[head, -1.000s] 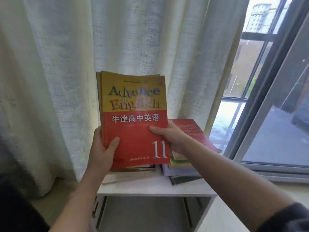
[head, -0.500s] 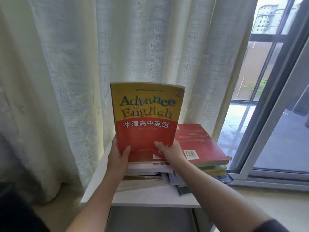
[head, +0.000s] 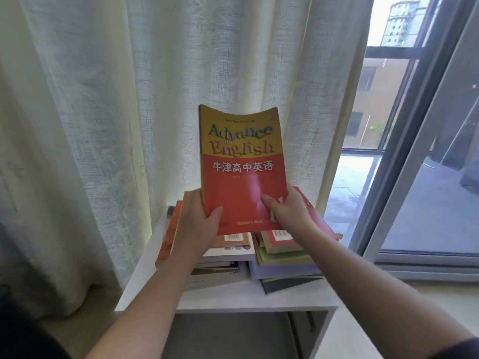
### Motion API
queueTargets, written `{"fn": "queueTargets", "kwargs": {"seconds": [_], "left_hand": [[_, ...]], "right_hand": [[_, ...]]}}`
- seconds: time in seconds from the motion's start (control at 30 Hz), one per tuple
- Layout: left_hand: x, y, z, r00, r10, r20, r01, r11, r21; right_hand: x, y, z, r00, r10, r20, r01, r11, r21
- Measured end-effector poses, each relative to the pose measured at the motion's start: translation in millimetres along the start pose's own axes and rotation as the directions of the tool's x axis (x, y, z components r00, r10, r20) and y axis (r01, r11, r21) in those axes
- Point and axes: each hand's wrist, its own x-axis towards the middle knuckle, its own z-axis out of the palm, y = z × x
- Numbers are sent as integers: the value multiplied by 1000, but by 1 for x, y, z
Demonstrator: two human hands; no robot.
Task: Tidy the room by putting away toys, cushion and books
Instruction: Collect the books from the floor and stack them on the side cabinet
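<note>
1. The red and yellow textbook point(head: 241, 164) stands nearly upright in the air in front of the curtain point(head: 103, 125). Its lower edge is just above the left stack point(head: 228, 251) of books on the white bench point(head: 259, 294).
2. The left hand point(head: 199, 226) pinches the book's lower left corner, thumb flat on the cover and fingers hidden behind it. The right hand point(head: 287, 213) clamps the lower right corner the same way, its thumb partly covering the printed number.
3. Half a second ago the book's bottom strip was out of sight, low against the left stack. Now that strip shows again, the cover looks narrower, and the top edge bows. I judge the book has been lifted and turned a little rather than let go.
4. So this book is not yet put away. It hangs over the left stack, with the right stack point(head: 285, 257) just beside it and the window point(head: 414, 177) beyond.
5. An orange-edged book point(head: 168, 229) leans at the far left by the left wrist. I cannot tell whether that hand also holds it.
6. The likely next step is laying the book flat on one stack. The soft cover may curl as it goes down.
</note>
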Motion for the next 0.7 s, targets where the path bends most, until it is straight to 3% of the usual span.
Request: {"fn": "queueTargets", "kwargs": {"seconds": [0.1, 0.27, 0.4, 0.5, 0.7], "left_hand": [[-1, 27, 27, 987, -103, 124, 106, 994, -14], [-5, 24, 77, 907, -320, 273, 357, 928, -101], [1, 16, 98, 871, -363, 330, 361, 930, 70], [9, 13, 98, 866, -374, 331, 323, 925, 201], [9, 4, 84, 856, -401, 327, 320, 907, 275]], "right_hand": [[4, 4, -38, 995, 101, -18, -102, 987, -126], [5, 27, -81, 948, 319, -21, -315, 921, -231], [7, 48, -94, 918, 381, -110, -392, 828, -400], [11, 58, -91, 919, 374, -127, -391, 815, -427], [21, 64, -80, 928, 334, -167, -366, 729, -578]]}}
